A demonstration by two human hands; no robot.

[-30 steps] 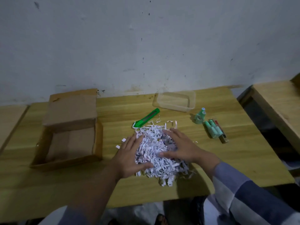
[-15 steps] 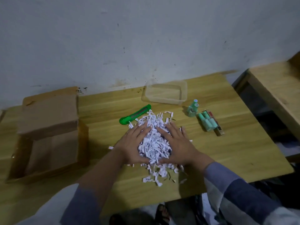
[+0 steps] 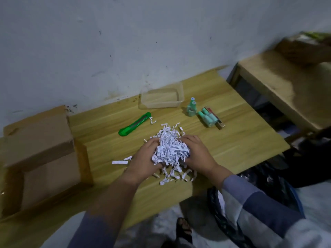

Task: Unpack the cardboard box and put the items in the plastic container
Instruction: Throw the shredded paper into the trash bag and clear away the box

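A heap of white shredded paper point(image 3: 170, 149) lies in the middle of the wooden table point(image 3: 241, 145). My left hand point(image 3: 145, 161) and my right hand point(image 3: 197, 154) cup it from both sides and squeeze it together. The open cardboard box point(image 3: 44, 158) stands at the left, its flap folded over. The clear plastic container point(image 3: 162, 98) sits by the wall with nothing in it. Two green bottles point(image 3: 191, 109) stand upright right of it. Beside them lie green tubes point(image 3: 207, 118) and a thin red and brown stick point(image 3: 217, 120).
A green utility knife point(image 3: 135, 124) lies left of the paper heap. Loose paper strips point(image 3: 120, 161) are scattered around my hands. A second wooden table point(image 3: 286, 90) stands at the right with a basket point(image 3: 304, 49) on it. Dark bags point(image 3: 268, 185) lie on the floor below.
My hands have drawn closer together and gathered the shredded paper into a tighter, taller bunch. The camera has turned to the right.
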